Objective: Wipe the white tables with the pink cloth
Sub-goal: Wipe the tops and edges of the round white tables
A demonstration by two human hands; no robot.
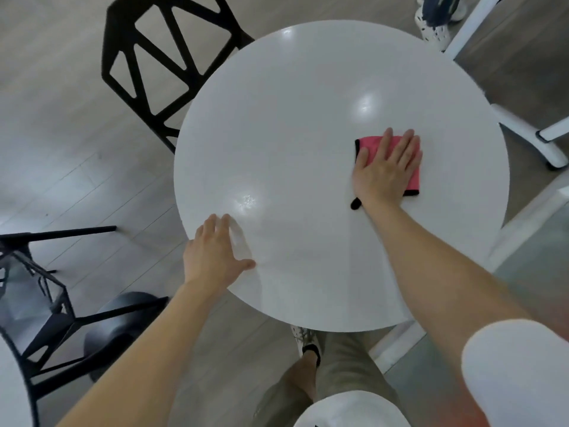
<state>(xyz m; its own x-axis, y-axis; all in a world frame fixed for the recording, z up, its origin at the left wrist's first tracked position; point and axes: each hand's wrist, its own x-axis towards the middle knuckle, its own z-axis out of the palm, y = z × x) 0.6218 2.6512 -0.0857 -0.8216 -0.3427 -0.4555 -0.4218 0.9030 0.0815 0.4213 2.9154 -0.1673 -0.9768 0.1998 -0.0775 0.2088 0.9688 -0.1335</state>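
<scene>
A round white table fills the middle of the view. On its right half lies the folded pink cloth with black edging. My right hand lies flat on the cloth with fingers straight and spread, pressing it to the tabletop and covering most of it. My left hand rests flat on the table's near left edge, fingers straight, thumb out to the right, holding nothing.
A black open-frame chair stands at the table's far left side. Another black chair is at the lower left beside the rim of a second white table. A white furniture frame stands right. Someone's shoes are at the top right.
</scene>
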